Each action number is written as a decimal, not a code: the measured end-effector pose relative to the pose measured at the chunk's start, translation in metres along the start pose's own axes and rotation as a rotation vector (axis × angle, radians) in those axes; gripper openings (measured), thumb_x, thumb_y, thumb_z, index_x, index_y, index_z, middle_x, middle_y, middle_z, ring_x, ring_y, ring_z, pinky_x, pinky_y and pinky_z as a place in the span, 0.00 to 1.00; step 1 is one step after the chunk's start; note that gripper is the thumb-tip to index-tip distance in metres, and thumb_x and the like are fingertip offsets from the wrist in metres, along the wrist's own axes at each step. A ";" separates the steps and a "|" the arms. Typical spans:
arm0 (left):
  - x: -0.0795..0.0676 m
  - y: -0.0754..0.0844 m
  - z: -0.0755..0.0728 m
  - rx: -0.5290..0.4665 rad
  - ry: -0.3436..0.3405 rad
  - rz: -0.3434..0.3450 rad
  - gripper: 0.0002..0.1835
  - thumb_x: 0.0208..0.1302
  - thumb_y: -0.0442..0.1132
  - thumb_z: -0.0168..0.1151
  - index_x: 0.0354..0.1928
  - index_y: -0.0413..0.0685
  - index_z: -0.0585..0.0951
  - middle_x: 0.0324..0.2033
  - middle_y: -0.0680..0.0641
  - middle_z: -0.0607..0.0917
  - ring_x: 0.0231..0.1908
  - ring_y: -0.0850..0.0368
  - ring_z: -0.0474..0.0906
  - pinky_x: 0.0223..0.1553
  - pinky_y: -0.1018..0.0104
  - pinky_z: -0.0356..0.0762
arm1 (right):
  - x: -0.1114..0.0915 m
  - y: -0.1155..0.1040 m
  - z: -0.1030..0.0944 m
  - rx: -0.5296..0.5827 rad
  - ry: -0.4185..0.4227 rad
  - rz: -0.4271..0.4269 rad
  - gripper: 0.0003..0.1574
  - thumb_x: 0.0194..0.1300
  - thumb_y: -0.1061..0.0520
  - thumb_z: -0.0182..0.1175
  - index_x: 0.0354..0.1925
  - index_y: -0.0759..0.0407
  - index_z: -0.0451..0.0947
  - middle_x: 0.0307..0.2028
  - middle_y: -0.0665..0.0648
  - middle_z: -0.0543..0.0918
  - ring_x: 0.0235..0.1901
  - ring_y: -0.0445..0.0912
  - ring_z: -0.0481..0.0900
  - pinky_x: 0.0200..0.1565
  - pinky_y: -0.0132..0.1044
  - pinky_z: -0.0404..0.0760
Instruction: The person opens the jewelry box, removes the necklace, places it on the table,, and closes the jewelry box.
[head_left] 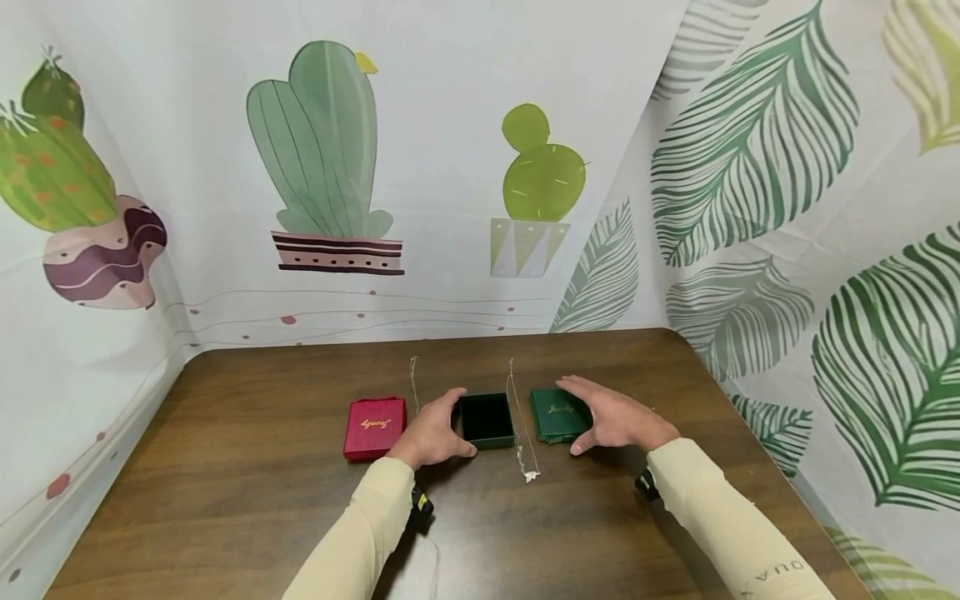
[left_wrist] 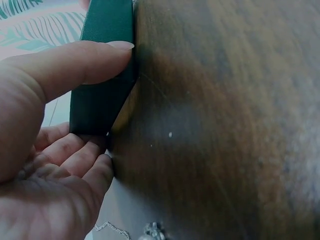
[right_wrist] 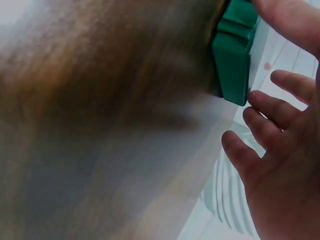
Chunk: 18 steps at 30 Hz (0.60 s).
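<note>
An open green jewelry box [head_left: 487, 444] with a dark inside sits on the table. My left hand [head_left: 433, 429] holds it at its left side; in the left wrist view the thumb [left_wrist: 95, 62] lies along one wall and the fingers [left_wrist: 75, 152] curl at another. Right of the box lies a green lid [head_left: 558, 417] with gold lettering. My right hand [head_left: 611, 417] is spread around the lid's right side, fingers apart and loosely bent; fingertips [right_wrist: 255, 97] come right up to its edge. A thin chain necklace [head_left: 517, 417] with a silvery pendant [head_left: 531, 477] stretches between box and lid.
A red box [head_left: 375, 427] with gold lettering stands left of my left hand. Another thin chain [head_left: 414, 379] runs behind that hand, partly hidden. The brown wooden table [head_left: 247, 467] ends at a patterned cloth [head_left: 442, 167] at the back.
</note>
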<state>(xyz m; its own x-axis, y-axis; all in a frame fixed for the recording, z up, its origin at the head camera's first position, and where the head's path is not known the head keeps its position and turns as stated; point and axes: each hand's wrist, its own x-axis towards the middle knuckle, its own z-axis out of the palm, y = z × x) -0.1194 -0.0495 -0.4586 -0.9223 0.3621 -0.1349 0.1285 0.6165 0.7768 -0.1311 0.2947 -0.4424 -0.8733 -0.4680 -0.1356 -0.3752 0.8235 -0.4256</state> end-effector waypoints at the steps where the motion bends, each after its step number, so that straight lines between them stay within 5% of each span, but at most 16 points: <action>1: 0.000 0.000 0.000 0.000 0.002 0.001 0.53 0.50 0.38 0.82 0.78 0.44 0.64 0.75 0.37 0.71 0.72 0.37 0.70 0.68 0.39 0.75 | 0.000 0.001 0.001 -0.006 0.005 -0.011 0.68 0.48 0.46 0.84 0.79 0.59 0.61 0.78 0.66 0.64 0.76 0.65 0.65 0.72 0.62 0.69; 6: 0.000 0.000 0.000 0.001 0.002 0.000 0.53 0.50 0.37 0.82 0.77 0.43 0.64 0.74 0.36 0.71 0.72 0.36 0.70 0.67 0.39 0.75 | 0.000 0.008 0.006 -0.003 0.033 -0.032 0.64 0.48 0.49 0.84 0.77 0.59 0.63 0.72 0.63 0.72 0.67 0.59 0.75 0.67 0.59 0.76; 18: 0.000 0.001 -0.001 -0.013 -0.005 -0.007 0.55 0.48 0.34 0.82 0.78 0.44 0.63 0.75 0.36 0.70 0.71 0.36 0.71 0.64 0.40 0.79 | 0.001 0.010 0.006 0.028 0.081 -0.025 0.59 0.48 0.50 0.84 0.74 0.57 0.67 0.68 0.61 0.77 0.62 0.55 0.78 0.63 0.55 0.78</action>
<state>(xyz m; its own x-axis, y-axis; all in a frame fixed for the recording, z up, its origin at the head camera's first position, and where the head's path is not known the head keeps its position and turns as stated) -0.1197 -0.0493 -0.4576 -0.9213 0.3613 -0.1437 0.1171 0.6103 0.7834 -0.1338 0.3008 -0.4523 -0.8864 -0.4599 -0.0522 -0.3894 0.8020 -0.4529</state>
